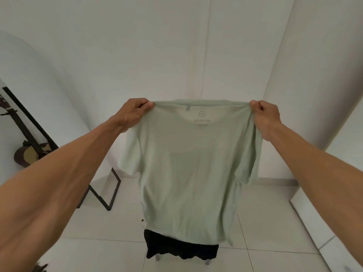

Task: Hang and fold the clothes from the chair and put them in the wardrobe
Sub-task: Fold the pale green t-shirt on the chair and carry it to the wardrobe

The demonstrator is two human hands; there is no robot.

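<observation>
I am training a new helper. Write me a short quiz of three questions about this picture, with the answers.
1. True or false: both hands hold the pale green T-shirt up by its shoulders.
2. What lies below the shirt's hem? A) a dark garment B) a red towel C) a hanger
3. What leans at the far left?

Key: 1. True: the left hand and right hand each pinch one shoulder. 2. A, the dark garment. 3. A guitar, beside a black frame.

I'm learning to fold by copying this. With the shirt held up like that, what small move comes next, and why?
Probably lower it onto a flat surface to fold. The left hand and right hand pinch the pale green T-shirt at its shoulders, hanging spread open above the dark garment on the chair; no hanger shows.
</observation>
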